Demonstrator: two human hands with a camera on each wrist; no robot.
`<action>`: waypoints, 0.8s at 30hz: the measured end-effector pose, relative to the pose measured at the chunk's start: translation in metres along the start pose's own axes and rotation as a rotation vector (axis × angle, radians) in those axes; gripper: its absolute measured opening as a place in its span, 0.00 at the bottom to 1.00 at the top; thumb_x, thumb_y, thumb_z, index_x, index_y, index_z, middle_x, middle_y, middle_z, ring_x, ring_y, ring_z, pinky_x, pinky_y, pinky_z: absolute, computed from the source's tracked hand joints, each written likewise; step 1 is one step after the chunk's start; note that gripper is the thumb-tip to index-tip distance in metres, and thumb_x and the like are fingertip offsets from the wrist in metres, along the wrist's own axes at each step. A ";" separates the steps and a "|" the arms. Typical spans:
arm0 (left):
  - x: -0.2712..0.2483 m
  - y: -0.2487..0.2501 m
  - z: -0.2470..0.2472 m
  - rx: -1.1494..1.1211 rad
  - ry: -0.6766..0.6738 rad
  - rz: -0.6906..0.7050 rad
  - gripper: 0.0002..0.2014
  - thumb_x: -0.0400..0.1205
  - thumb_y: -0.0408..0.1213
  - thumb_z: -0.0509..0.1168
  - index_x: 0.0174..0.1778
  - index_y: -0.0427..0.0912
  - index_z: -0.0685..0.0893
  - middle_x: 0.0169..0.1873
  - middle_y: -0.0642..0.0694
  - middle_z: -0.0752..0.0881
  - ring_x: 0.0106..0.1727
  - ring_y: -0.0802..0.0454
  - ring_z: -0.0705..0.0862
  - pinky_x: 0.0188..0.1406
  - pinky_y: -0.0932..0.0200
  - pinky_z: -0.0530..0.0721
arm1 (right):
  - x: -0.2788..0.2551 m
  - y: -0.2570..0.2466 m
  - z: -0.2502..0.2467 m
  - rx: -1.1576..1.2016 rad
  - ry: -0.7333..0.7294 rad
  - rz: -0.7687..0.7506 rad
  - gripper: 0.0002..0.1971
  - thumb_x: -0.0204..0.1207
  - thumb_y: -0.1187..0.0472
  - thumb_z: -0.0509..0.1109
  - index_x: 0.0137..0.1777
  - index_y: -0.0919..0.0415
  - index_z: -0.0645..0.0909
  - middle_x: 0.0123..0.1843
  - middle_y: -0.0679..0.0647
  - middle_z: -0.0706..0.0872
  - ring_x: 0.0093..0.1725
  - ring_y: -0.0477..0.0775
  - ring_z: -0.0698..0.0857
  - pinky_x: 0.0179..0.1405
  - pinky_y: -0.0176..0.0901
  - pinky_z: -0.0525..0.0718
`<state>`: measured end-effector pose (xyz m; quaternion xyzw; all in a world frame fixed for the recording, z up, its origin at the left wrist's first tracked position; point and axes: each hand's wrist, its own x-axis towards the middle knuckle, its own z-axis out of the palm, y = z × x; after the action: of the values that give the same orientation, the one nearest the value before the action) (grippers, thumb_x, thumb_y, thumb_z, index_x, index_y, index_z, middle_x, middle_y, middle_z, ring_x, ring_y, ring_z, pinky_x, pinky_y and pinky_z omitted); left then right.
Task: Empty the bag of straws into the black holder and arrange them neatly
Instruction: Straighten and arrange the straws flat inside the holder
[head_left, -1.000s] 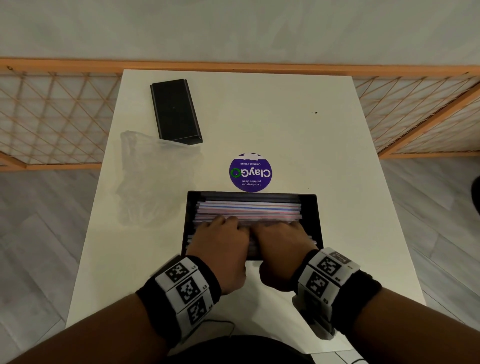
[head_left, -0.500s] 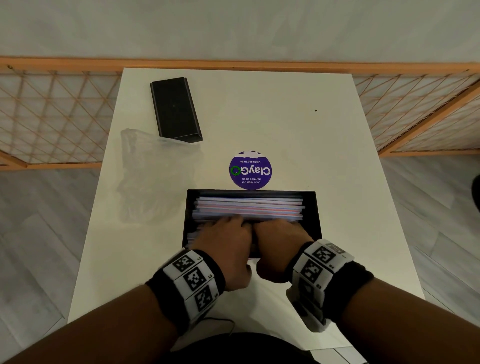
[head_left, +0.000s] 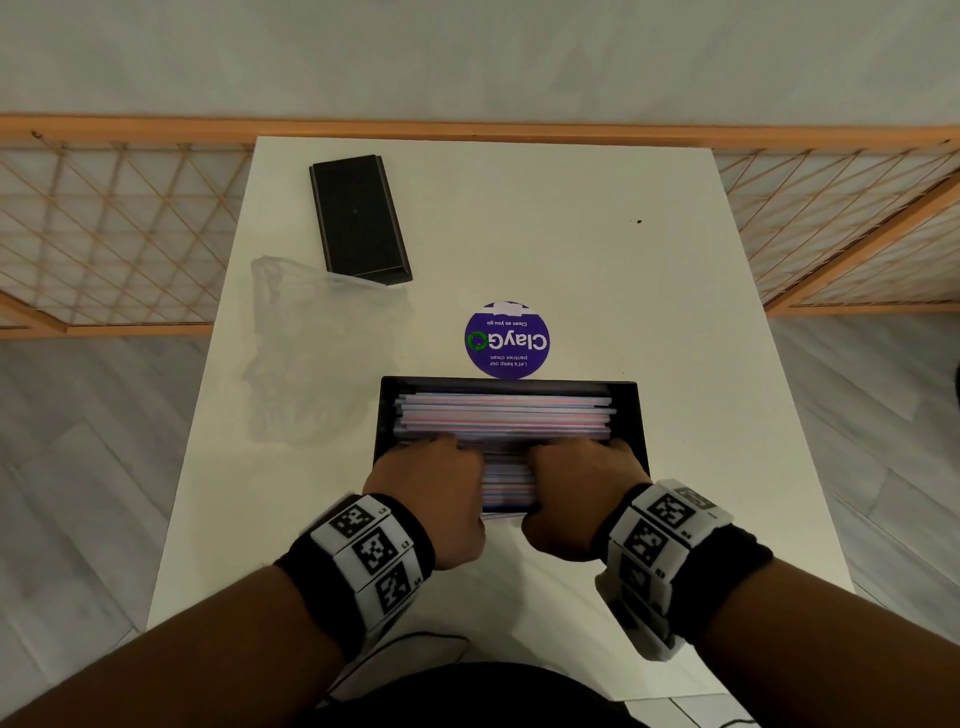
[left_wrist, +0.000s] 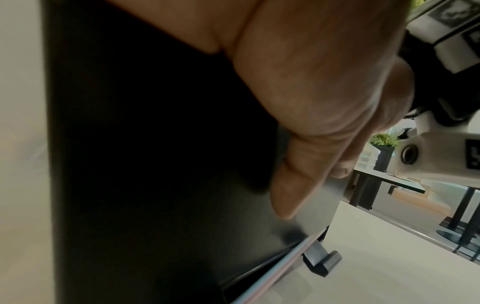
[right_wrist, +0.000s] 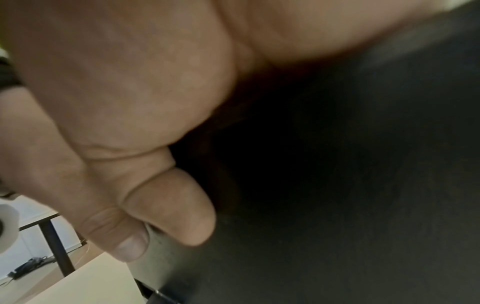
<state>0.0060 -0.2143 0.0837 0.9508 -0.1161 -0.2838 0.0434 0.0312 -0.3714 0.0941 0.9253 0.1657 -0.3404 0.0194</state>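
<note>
Our left hand (head_left: 434, 493) and right hand (head_left: 576, 491) clamp the holder's (head_left: 628, 410) near wall, fingers curled over it onto the straws (head_left: 504, 415) inside. Pressing unevenly could tip it, spilling straws toward the sticker (head_left: 506, 339).

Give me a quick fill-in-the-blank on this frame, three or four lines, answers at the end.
1. The straws lie inside the ____ holder.
2. The clear plastic bag lies on the table, to the ____ of the holder.
3. The round sticker beyond the holder is ____ in colour.
4. The left hand and the right hand are both at the holder's ____ edge.

Missing words: black; left; purple; near
</note>
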 end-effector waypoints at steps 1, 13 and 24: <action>0.000 0.000 0.000 -0.004 0.006 -0.005 0.16 0.77 0.50 0.67 0.59 0.50 0.82 0.55 0.51 0.86 0.54 0.48 0.87 0.50 0.55 0.84 | -0.001 0.000 0.000 -0.001 0.002 0.000 0.20 0.65 0.48 0.66 0.58 0.49 0.77 0.55 0.47 0.87 0.59 0.57 0.85 0.69 0.54 0.76; 0.001 0.000 0.001 0.017 0.029 -0.004 0.18 0.77 0.51 0.67 0.62 0.50 0.82 0.62 0.49 0.81 0.62 0.46 0.84 0.60 0.51 0.83 | 0.000 -0.001 0.004 0.006 0.034 0.007 0.20 0.64 0.49 0.65 0.58 0.50 0.78 0.56 0.48 0.87 0.59 0.58 0.85 0.69 0.55 0.77; 0.005 0.000 -0.003 0.000 0.055 0.093 0.21 0.73 0.49 0.68 0.63 0.51 0.82 0.61 0.52 0.86 0.65 0.46 0.84 0.65 0.51 0.84 | -0.002 -0.008 -0.002 0.020 0.003 -0.070 0.21 0.62 0.54 0.64 0.57 0.50 0.77 0.53 0.52 0.88 0.53 0.61 0.88 0.59 0.55 0.86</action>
<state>0.0115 -0.2155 0.0832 0.9519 -0.1587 -0.2553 0.0598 0.0289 -0.3641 0.0972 0.9196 0.1946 -0.3412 -0.0018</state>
